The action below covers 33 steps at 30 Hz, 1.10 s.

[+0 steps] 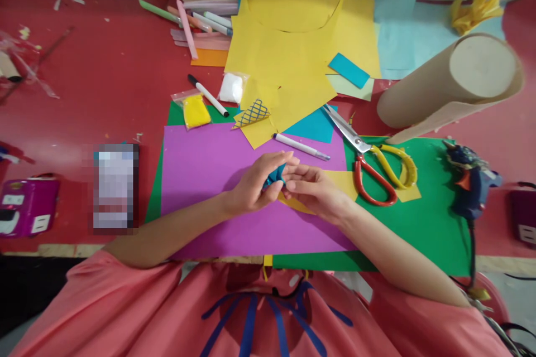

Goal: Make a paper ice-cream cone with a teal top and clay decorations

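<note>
- Where the large purple paper sheet [201, 178] lies near, the left hand [253, 185] curls narrow above it, pinching the small teal folded paper piece [274, 177], likely to steady it.
- The right hand [315, 188] meets it, fingertips closed on the same piece's right side.
- The red-and-yellow-handled metal scissors [377, 164] lie just right, probably for easy reach.

Bright, even light from above, colours saturated. Soft shadow under left hand [251, 184] on purple sheet [201, 167]. Fisheye: table [104, 83] edges bow, corners stretched. Ctr sharp, periphery soft; pixelated patch [115, 187] lhs.
</note>
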{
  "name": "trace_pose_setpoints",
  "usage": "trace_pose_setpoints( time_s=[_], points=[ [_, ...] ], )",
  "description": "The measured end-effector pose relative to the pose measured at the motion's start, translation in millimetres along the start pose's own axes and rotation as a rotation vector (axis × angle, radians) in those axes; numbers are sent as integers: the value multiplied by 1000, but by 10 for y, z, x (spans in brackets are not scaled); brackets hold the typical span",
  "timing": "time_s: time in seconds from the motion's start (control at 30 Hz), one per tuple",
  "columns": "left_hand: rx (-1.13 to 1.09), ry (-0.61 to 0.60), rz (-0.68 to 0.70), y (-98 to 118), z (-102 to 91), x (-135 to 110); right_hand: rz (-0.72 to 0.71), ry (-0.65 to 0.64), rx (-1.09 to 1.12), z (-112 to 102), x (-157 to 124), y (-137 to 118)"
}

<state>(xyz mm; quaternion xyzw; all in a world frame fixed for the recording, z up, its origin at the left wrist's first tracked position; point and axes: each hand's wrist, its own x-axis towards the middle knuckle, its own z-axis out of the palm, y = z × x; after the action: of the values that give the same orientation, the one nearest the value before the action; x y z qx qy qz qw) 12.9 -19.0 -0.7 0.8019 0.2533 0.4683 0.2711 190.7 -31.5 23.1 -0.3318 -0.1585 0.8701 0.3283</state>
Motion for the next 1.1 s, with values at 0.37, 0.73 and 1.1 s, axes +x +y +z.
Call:
trace_pose_setpoints(
  time_s=[0.37, 0.73, 1.1],
  points=[
    [-149, -91, -92, -25, -22, 43, -333, 70, -581, -1, -55, -41],
    [-680, -4, -630, -73, 70, 73, -581, 159, -953, -86, -14, -45],
    [-1052, 87, -965, -76, 88, 164, -1093, 141, -1412, -124, -60, -107]
  ],
)
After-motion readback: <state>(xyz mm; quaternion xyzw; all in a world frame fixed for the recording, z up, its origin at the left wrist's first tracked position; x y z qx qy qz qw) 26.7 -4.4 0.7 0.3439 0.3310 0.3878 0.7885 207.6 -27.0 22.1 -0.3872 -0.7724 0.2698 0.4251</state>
